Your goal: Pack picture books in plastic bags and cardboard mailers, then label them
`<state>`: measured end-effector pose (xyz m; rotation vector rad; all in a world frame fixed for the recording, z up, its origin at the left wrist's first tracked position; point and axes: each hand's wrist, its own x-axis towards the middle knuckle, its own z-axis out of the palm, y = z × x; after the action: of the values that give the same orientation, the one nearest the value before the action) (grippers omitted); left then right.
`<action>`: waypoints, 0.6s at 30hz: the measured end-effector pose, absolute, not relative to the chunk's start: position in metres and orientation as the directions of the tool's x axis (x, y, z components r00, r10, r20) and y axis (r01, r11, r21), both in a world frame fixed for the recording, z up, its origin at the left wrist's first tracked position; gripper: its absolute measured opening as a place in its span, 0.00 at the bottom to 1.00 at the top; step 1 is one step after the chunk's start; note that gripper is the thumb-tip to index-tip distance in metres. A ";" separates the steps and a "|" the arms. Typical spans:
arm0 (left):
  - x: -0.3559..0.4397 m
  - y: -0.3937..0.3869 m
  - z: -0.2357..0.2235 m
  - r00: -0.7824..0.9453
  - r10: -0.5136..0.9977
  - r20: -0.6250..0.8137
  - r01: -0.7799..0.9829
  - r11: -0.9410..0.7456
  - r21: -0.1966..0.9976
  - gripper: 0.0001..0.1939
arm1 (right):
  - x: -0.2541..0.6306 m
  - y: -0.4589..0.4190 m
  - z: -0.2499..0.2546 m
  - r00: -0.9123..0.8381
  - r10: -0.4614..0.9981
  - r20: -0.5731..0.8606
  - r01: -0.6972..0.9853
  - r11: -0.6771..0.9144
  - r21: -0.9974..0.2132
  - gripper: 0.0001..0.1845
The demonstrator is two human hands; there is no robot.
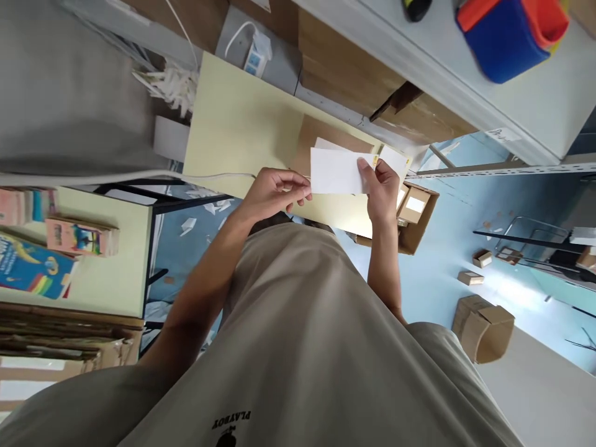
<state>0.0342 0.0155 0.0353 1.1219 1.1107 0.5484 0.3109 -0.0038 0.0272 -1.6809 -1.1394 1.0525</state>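
Note:
I hold a white sheet of paper [335, 172] in front of me, above a pale yellow table [233, 124]. My right hand [382, 192] is closed on the sheet's right end, thumb on top. My left hand [274, 192] pinches the sheet's left edge with curled fingers. Under the sheet lie a brown cardboard piece [310, 133] and more white paper [395, 160] with a small yellow mark.
A white charger with cable [256, 53] sits at the table's far end beside a pile of white strips [170, 84]. Colourful boxes [81, 236] lie on a side table at left. Cardboard boxes [484, 326] stand on the blue floor. A shelf holds a blue and red item [507, 34].

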 end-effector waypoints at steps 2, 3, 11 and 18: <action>0.007 0.018 0.035 0.411 0.809 -0.420 0.163 0.388 0.907 0.15 | 0.285 0.003 0.026 0.225 0.952 -0.208 0.237 -0.261 -0.936 0.32; -0.006 0.020 0.035 0.418 0.806 -0.419 0.161 0.388 0.907 0.15 | 0.271 0.007 0.025 0.218 0.951 -0.219 0.231 -0.268 -0.935 0.32; -0.092 0.038 0.027 0.391 0.839 -0.379 0.129 0.358 0.925 0.18 | 0.148 0.009 0.041 0.145 0.989 0.025 0.482 -0.048 -0.875 0.22; -0.139 0.046 0.024 0.401 0.845 -0.353 0.122 0.332 0.935 0.18 | 0.068 -0.007 0.068 -0.056 0.993 0.108 0.643 0.118 -0.757 0.10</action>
<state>-0.1395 0.0464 0.0244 1.1512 1.0722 0.6150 0.0681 -0.0068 0.0683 -1.5910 -1.7696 0.7101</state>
